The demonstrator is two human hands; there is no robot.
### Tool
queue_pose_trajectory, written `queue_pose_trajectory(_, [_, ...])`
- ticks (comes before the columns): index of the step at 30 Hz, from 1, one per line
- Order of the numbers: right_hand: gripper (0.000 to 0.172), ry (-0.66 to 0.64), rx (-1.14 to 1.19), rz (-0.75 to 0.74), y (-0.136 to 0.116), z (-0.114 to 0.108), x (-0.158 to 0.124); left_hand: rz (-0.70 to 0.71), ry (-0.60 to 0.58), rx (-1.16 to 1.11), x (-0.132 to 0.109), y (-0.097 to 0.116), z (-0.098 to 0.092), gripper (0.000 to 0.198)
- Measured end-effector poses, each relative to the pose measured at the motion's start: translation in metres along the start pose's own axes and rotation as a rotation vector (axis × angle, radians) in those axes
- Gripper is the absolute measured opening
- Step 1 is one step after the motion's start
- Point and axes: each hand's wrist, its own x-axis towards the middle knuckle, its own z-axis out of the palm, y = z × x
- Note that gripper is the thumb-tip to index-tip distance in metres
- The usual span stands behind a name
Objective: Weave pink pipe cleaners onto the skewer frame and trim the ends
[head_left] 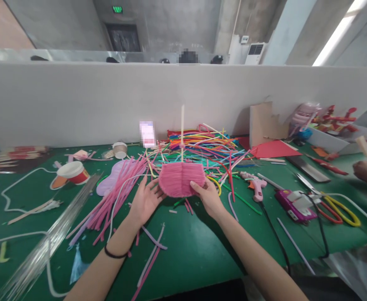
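Pink panel (182,179) partly hides the fingers of the right hand (211,197).

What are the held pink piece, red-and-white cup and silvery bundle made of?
The pink piece: probably matte, fuzzy pipe cleaners, given its ridges. The cup: likely smooth paper, given its printed-looking side. The silvery bundle: perhaps shiny metal wire, since its thin strands gleam.
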Motion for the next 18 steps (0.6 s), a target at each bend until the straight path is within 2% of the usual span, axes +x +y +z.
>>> queue_pose_trajectory(3, [0.033, 0.094, -0.019, -0.118, -0.001, -0.006, 0.007, -0.072, -0.077, -0.025, -0.001, -0.001, 0.001, 0.050])
queue_pose_trajectory(6, [0.016, 0.045, -0.092, -0.163, -0.001, -0.012, 0.010, -0.132, -0.148, -0.003, -0.003, -0.004, 0.002, 0.057])
queue_pose_trajectory(8, [0.010, 0.010, -0.184, -0.222, -0.001, -0.013, 0.010, -0.158, -0.162, 0.020, -0.002, -0.008, 0.001, 0.052])
queue_pose_trajectory(10, [0.019, 0.004, -0.232, -0.260, -0.002, -0.012, 0.009, -0.145, -0.137, 0.042, 0.000, -0.010, 0.000, 0.033])
queue_pose_trajectory(12, [0.036, 0.005, -0.157, -0.220, -0.003, -0.011, 0.009, -0.086, -0.095, 0.046, 0.002, -0.012, -0.002, 0.021])
queue_pose_trajectory(14, [0.049, 0.027, 0.001, -0.097, -0.006, -0.009, 0.008, -0.021, -0.075, 0.035, 0.003, -0.013, -0.004, 0.030])
queue_pose_trajectory(16, [0.046, 0.050, 0.121, 0.061, -0.008, -0.007, 0.008, 0.011, -0.084, 0.028, 0.003, -0.012, -0.005, 0.035])
queue_pose_trajectory(18, [0.040, 0.054, 0.171, 0.157, -0.010, -0.006, 0.006, 0.012, -0.099, 0.042, 0.000, -0.012, -0.005, 0.033])
